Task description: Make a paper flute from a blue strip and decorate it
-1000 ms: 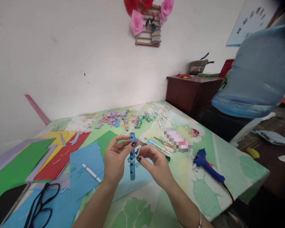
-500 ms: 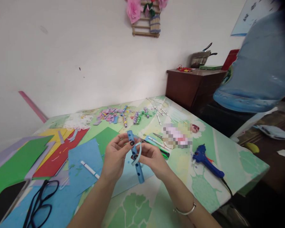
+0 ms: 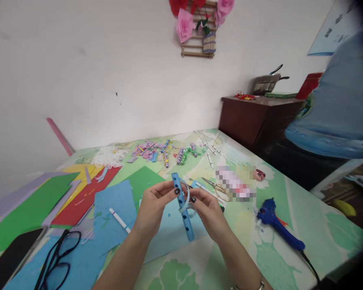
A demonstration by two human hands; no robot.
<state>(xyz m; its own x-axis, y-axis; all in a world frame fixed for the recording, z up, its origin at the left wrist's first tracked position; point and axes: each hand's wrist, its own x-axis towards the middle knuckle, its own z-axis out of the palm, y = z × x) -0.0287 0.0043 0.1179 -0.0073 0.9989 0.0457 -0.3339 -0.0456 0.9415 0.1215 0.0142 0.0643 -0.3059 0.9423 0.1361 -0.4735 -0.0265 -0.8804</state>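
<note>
A blue paper tube with dark dots (image 3: 186, 222) stands tilted above the table, its upper part pinched between the thumb and fingers of my left hand (image 3: 153, 207). Around the tube's middle runs a pale blue ribbon (image 3: 186, 203), curling out in loops to the right. My right hand (image 3: 211, 211) is closed at those loops, thumb against fingers, beside the tube. Below both hands lies a light blue sheet (image 3: 169, 237). Gold-handled scissors (image 3: 219, 188) rest behind my right hand, and a white marker (image 3: 119, 220) lies left of my left hand.
A blue glue gun (image 3: 280, 227) with a cord lies at the right. Coloured sheets (image 3: 81, 197), black glasses (image 3: 56, 257) and a dark phone (image 3: 16, 253) occupy the left. Paper scraps (image 3: 148, 150) and small dotted tubes (image 3: 186, 156) are at the back. A water bottle (image 3: 332, 121) stands beyond the right edge.
The view has shifted, so the scene sits lower and further right. My right hand has drawn slightly away from the tube, and the ribbon now shows a second loop on the right.
</note>
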